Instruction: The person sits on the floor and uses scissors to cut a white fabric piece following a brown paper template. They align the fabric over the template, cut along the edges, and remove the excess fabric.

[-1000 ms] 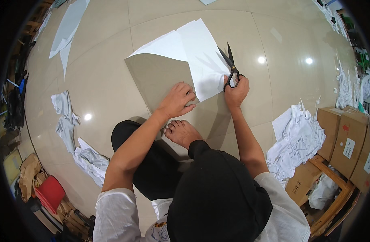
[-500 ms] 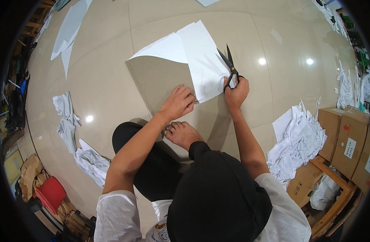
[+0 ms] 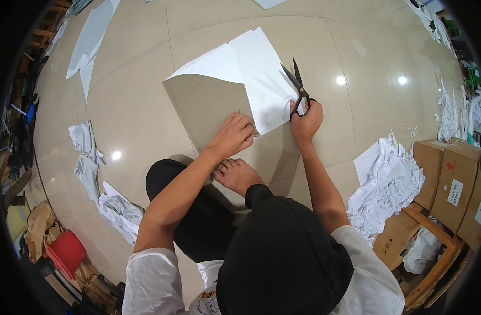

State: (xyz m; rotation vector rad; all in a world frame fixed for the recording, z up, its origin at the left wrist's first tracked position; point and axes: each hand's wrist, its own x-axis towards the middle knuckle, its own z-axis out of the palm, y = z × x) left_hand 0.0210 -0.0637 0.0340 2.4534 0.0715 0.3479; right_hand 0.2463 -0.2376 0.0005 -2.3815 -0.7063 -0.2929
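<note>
White cloth (image 3: 263, 79) lies spread on the floor ahead of me, its right side slightly rumpled. Over its left part rests a flat grey-brown sheet (image 3: 206, 105) with a curved far edge. My left hand (image 3: 232, 134) is at the sheet's near right corner, fingers curled and closed; whatever they may pinch is hidden under them. In my right hand (image 3: 307, 122) is a pair of black scissors (image 3: 301, 90), gripped by the handles. The blades stand apart and point away from me, beside the cloth's right edge.
My bare foot (image 3: 238, 176) is just behind my left hand. Heaped white cloth scraps (image 3: 390, 181) lie at right, before cardboard boxes (image 3: 450, 184) and a wooden frame (image 3: 434, 262). Further scraps (image 3: 86, 152) and a red object (image 3: 66, 253) are at left.
The scissors and my right hand have shifted very slightly, the blades tilting a little left. My left hand stays at the sheet's corner, almost still.
</note>
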